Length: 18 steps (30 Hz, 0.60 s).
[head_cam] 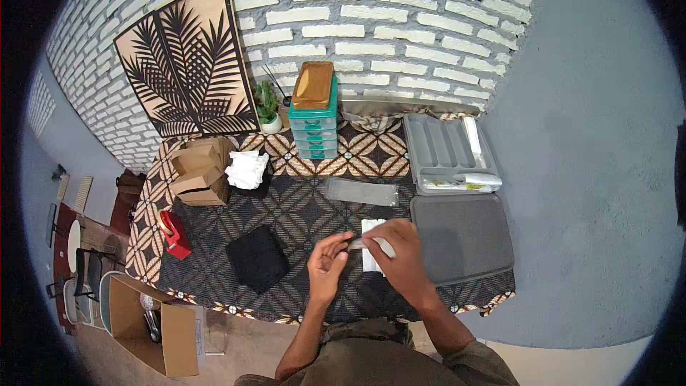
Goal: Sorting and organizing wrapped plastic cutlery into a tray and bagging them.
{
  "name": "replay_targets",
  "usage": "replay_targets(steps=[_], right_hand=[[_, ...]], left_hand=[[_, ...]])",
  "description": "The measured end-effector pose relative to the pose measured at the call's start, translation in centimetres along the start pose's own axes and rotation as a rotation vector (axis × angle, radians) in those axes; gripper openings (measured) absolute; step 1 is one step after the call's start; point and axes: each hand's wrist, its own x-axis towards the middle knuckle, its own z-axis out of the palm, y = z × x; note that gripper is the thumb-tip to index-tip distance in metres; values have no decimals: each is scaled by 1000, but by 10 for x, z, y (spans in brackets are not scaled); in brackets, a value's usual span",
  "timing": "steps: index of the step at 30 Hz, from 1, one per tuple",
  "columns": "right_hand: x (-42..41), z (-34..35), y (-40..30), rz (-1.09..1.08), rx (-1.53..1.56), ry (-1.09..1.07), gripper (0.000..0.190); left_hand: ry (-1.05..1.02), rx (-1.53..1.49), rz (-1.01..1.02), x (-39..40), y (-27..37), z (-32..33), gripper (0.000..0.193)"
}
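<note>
In front of my body, my right hand (397, 254) pinches a small, translucent whitish piece (356, 244), perhaps plastic, between thumb and fingers. My left hand (327, 267) is held close by, palm inward and fingers curled, at the other end of that piece. Whether its fingertips grip the piece is too small to tell. Below my right hand, folded white paper (372, 261), possibly napkins, lies on the table, partly covered by the hand. A stack of clear plastic sleeves (362, 192) lies farther back. To the left sits a folded black cloth (258, 258).
A grey lid or tray (463, 238) and a grey cutlery organizer (442, 142) holding white packets occupy the right. Leftward are a red tape dispenser (176, 235), brown paper bags (201, 174) and crumpled white tissue (247, 169). Teal drawers (314, 131) stand behind; a cardboard box (179, 340) is below left.
</note>
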Motion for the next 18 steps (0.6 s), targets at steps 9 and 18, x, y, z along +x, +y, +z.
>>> replay_targets(steps=[9,18], right_hand=[[10,-1,14,106,37,-172,12],[13,17,37,542,639,-31,20]], left_hand=[[-38,75,49,4,-11,-23,25],[-262,252,-444,-11,-35,-38,27]])
